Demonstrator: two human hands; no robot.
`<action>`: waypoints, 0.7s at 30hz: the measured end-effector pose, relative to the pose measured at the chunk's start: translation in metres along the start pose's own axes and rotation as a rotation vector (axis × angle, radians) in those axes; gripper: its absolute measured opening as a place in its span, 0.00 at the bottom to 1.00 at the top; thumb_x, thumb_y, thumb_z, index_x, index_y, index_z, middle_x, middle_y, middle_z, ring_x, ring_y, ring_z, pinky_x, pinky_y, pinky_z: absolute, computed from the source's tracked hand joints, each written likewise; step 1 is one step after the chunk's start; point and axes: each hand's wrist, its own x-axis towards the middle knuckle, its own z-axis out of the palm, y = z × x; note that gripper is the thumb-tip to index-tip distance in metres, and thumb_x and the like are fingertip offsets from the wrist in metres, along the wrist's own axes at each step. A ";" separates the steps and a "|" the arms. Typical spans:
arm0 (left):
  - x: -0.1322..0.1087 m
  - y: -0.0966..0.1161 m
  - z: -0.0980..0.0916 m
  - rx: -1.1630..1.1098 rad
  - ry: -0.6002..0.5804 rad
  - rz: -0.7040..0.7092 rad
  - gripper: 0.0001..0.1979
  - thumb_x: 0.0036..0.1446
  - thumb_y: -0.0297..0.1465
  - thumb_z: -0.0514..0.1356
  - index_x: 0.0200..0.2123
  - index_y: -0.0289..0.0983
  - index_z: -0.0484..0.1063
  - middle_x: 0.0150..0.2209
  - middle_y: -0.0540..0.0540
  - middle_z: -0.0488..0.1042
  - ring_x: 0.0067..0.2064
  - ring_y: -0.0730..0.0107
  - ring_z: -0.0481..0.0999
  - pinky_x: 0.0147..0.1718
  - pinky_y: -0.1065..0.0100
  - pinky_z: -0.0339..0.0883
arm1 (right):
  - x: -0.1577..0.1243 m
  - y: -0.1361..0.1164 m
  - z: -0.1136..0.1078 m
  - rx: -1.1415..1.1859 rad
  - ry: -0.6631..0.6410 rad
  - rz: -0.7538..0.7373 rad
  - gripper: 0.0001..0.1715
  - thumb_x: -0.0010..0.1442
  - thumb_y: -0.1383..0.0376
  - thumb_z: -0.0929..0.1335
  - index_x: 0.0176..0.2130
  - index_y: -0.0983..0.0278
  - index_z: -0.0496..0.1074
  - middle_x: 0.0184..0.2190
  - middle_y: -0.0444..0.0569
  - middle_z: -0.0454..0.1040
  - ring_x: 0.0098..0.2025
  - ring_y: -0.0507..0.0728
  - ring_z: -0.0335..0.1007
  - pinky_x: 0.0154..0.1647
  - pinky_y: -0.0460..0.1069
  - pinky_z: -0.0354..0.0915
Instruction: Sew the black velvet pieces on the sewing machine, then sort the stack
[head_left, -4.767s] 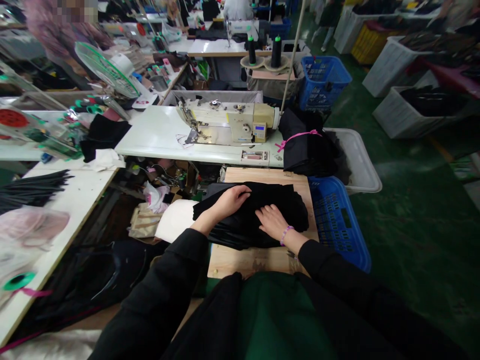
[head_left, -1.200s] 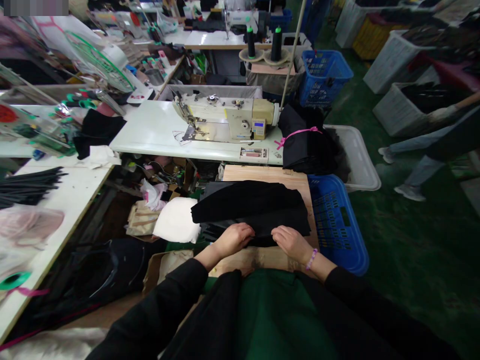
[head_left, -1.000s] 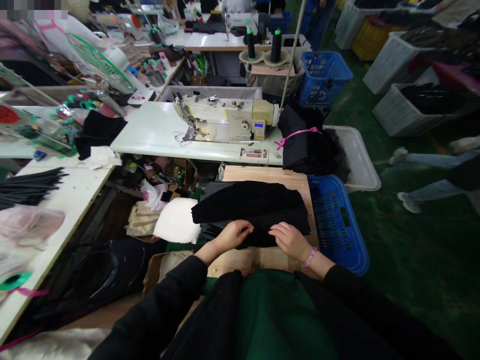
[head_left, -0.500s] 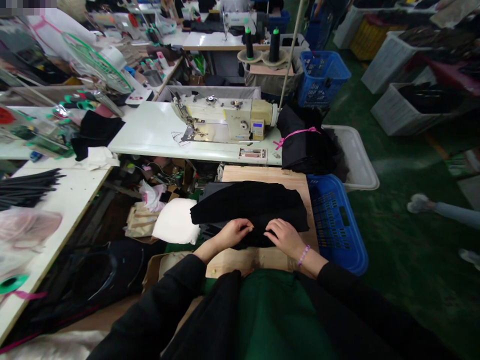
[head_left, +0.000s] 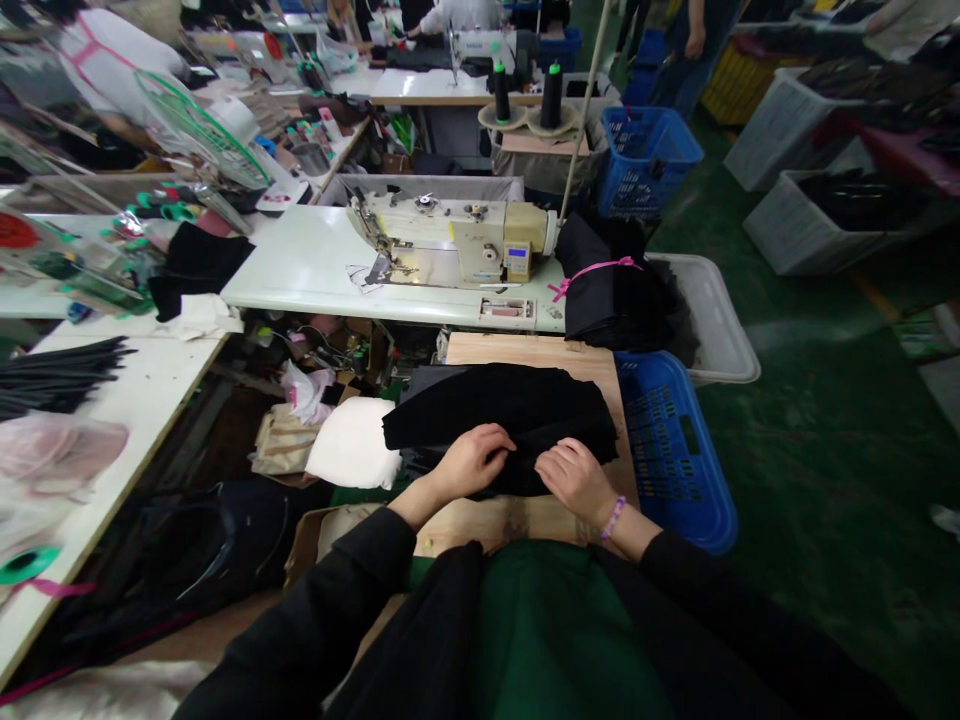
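Observation:
Black fabric pieces (head_left: 502,395) lie stacked on a light wooden board (head_left: 525,348) in front of me. My left hand (head_left: 474,462) is over the near part of the stack, its fingers bent and the thumb a little apart from them. To its right, my right hand (head_left: 577,482), with a beaded bracelet on the wrist, has its fingers curled together on the fabric's near edge. The fingertips of that hand are partly hidden. A white cushion-like piece (head_left: 354,442) touches the left end of the stack.
Beyond the board stands a sewing machine (head_left: 465,235) on a white table (head_left: 292,265). A black fabric bundle (head_left: 600,290) tied with pink ribbon is at its right end. A blue basket (head_left: 701,480) is right of the board. Other people are at the back.
My left hand has moved slightly up and right, its thumb and fingers parting from a pinch. My right hand's fingers have curled in more. The fabric stays in place.

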 end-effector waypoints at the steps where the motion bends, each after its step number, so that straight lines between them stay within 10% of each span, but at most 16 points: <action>1: -0.002 0.002 0.002 0.078 -0.055 0.033 0.08 0.58 0.29 0.58 0.41 0.38 0.75 0.44 0.43 0.75 0.46 0.61 0.74 0.47 0.61 0.69 | 0.001 0.001 0.000 -0.006 -0.003 0.011 0.14 0.68 0.73 0.60 0.37 0.63 0.72 0.31 0.48 0.75 0.34 0.56 0.67 0.49 0.56 0.61; 15: 0.010 0.004 -0.017 0.337 0.052 0.077 0.12 0.64 0.25 0.51 0.45 0.37 0.73 0.38 0.43 0.77 0.40 0.63 0.77 0.42 0.62 0.70 | -0.025 0.049 -0.020 -0.203 0.038 0.471 0.12 0.59 0.74 0.66 0.44 0.67 0.71 0.39 0.57 0.76 0.42 0.64 0.67 0.48 0.60 0.57; 21: 0.039 -0.011 -0.005 0.358 0.266 -0.518 0.08 0.63 0.30 0.58 0.45 0.37 0.70 0.39 0.43 0.77 0.39 0.60 0.78 0.38 0.64 0.69 | -0.025 0.015 0.004 -0.013 0.010 0.255 0.12 0.66 0.67 0.65 0.49 0.65 0.69 0.46 0.57 0.73 0.48 0.63 0.66 0.53 0.58 0.59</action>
